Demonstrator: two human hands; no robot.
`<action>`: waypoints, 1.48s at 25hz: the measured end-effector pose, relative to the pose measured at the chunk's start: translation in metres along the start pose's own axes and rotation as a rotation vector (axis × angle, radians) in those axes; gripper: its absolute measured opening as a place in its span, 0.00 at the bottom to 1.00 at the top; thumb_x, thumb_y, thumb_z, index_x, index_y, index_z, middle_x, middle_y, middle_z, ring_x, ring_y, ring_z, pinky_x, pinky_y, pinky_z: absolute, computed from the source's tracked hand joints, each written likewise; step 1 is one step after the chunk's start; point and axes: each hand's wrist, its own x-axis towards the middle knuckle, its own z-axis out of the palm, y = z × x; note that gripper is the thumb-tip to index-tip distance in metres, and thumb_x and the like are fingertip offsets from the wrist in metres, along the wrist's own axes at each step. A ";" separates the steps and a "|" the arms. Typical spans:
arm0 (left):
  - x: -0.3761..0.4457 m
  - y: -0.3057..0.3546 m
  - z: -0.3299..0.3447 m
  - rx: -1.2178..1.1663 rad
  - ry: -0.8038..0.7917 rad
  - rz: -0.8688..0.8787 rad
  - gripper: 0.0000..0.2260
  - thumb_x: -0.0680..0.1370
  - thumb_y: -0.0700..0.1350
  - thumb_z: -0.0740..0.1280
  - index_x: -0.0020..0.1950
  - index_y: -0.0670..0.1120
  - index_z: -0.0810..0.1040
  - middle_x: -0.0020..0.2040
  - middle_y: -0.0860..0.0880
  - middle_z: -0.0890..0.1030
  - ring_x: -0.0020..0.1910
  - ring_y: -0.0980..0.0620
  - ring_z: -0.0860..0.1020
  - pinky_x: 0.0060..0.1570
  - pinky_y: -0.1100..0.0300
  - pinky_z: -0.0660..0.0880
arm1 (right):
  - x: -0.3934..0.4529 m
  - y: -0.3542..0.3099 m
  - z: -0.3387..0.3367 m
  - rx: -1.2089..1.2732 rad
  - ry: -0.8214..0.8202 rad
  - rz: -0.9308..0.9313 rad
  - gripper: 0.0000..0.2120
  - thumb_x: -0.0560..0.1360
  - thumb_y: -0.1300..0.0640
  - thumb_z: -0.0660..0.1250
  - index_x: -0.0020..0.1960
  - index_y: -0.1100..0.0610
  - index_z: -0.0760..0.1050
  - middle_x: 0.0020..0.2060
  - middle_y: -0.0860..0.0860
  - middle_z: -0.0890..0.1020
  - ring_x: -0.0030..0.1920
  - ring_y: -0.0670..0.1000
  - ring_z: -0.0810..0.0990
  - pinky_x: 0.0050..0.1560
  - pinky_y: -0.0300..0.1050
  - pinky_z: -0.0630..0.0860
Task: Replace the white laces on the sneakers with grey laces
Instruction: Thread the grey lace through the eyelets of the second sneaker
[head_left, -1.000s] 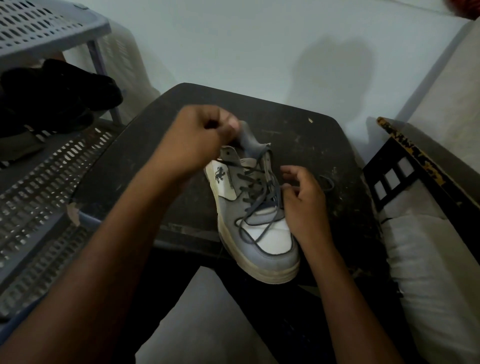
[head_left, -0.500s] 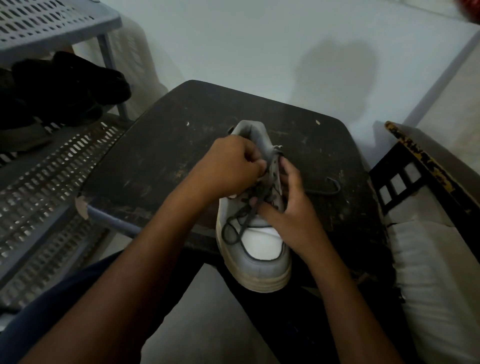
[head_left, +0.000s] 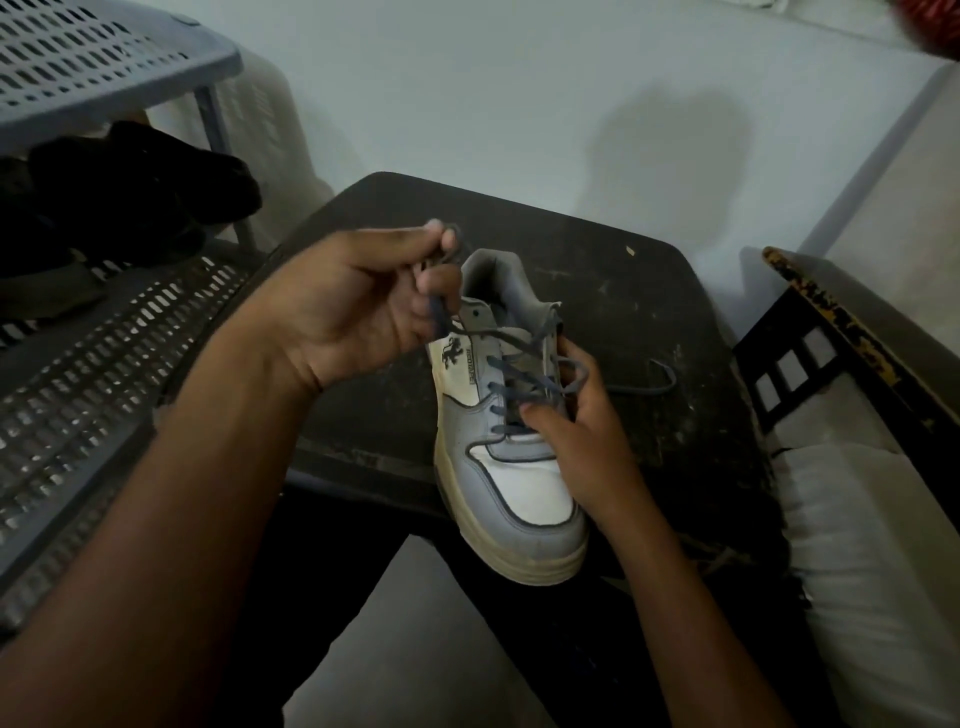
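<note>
Grey lace (head_left: 524, 382) crosses the eyelets of a grey-and-white sneaker (head_left: 511, 467) resting on a dark scuffed table (head_left: 613, 291), toe toward the viewer. Left hand (head_left: 363, 306), raised just left of the collar, pinches one lace end between curled fingers and thumb. Right hand (head_left: 576, 431) rests on the shoe's right side, fingers curled over the crossings, thumb pressing the lower laces. Other lace end (head_left: 657, 382) trails on the table. Perforated grey rack (head_left: 93, 322) stands left.
</note>
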 end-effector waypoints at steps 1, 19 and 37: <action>0.003 0.008 -0.023 -0.012 0.018 0.040 0.03 0.73 0.46 0.70 0.43 0.47 0.78 0.32 0.53 0.74 0.34 0.56 0.69 0.39 0.64 0.69 | 0.000 0.000 0.000 -0.002 0.000 0.005 0.29 0.75 0.64 0.67 0.70 0.43 0.65 0.57 0.43 0.79 0.55 0.41 0.80 0.52 0.36 0.76; -0.033 0.062 0.017 1.713 0.263 -0.584 0.13 0.77 0.40 0.67 0.49 0.60 0.80 0.48 0.52 0.82 0.48 0.52 0.80 0.62 0.49 0.74 | 0.002 -0.016 -0.002 -0.352 0.157 -0.276 0.30 0.74 0.54 0.68 0.73 0.47 0.63 0.64 0.44 0.67 0.64 0.41 0.69 0.60 0.34 0.69; 0.003 -0.005 0.042 0.619 0.481 -0.108 0.10 0.70 0.31 0.72 0.46 0.43 0.77 0.31 0.47 0.82 0.31 0.53 0.81 0.30 0.64 0.76 | 0.001 -0.056 0.015 -0.073 0.209 -0.522 0.07 0.76 0.60 0.69 0.45 0.48 0.78 0.38 0.43 0.82 0.41 0.42 0.81 0.43 0.35 0.76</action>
